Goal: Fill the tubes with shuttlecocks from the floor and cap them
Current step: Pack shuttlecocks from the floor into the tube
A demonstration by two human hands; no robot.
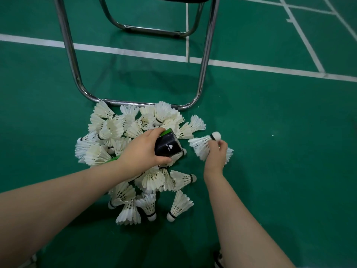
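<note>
Gripping hand: your left hand (144,149) is curled round the end of the black shuttlecock tube with a green rim (168,146). The index finger lies over the green rim on the far side and the thumb runs along the near lower edge. The other fingers are hidden behind the tube.
Tube: it hangs over the heap, clear of the floor at the end you hold. A black face printed "PUSH OUT" in white is turned up toward you.
Green strip: a green strip (114,158) shows among the feathers beside your left wrist; you cannot tell whether it belongs to the tube.
Right hand: your right hand (216,157) pinches a white feather shuttlecock (201,146) by the narrow part of its skirt, fingers drawn in tight round it.
Held shuttlecock: its white cork tip (216,135) points up and to the right, free of your fingers, and the feathers fan down to the left. It sits just beside the tube's end, not touching it.
Extra feathers: more white feathers stick out past the right side of that hand; whether they are held too cannot be told.
Heap: the heap of white feather shuttlecocks (116,128) lies on the green court floor (270,132), beneath and around your left hand.
Chair: a chrome tubular chair frame (202,74) stands beyond the heap, its low front rail right at the farthest shuttlecocks.
Markings: white court lines (135,52) cross the floor behind it.
</note>
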